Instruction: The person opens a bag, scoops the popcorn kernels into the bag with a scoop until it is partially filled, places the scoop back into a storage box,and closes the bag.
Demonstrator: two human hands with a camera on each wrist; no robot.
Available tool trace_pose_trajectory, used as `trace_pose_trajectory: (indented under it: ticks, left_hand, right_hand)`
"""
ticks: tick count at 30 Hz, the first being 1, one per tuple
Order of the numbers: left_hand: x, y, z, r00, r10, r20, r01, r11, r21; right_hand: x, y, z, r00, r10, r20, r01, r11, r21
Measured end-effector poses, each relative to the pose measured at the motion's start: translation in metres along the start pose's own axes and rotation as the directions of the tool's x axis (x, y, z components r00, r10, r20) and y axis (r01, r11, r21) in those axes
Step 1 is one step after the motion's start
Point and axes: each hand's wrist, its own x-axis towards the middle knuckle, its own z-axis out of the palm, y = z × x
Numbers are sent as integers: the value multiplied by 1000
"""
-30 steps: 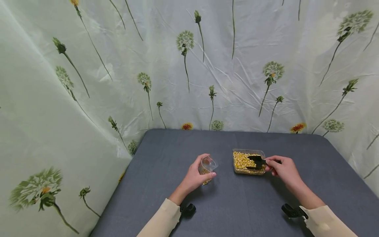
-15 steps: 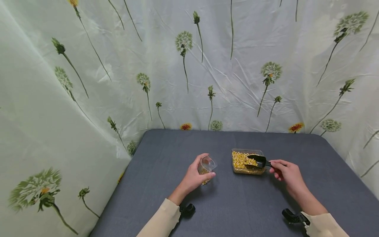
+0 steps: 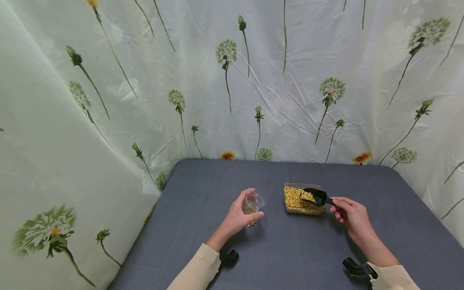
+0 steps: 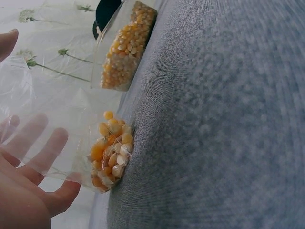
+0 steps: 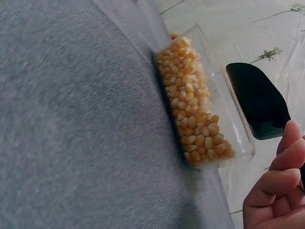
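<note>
Soft light (faint shadows)

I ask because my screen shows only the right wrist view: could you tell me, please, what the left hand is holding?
Observer: The left hand grips a clear cup.
Operator: Thank you. Is there something inside this cup?
Observer: Yes, some corn kernels lie at its bottom, in the left wrist view.
Operator: And on which side of the box is the cup, please?
Observer: In the head view, it is to the left of the box.
</note>
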Motion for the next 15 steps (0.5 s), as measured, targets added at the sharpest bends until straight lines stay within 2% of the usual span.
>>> trace_pose_trajectory:
  ticks: [5, 15]
  left_hand:
    - [0, 1, -1, 1000, -1, 3, 1, 1000, -5]
    - [0, 3, -1, 1000, -11, -2, 11, 1000, -21]
  right_hand:
    - [0, -3, 3, 1000, -23, -4, 23, 999, 42]
    - [-1, -9, 10, 998, -57, -2, 57, 996, 66]
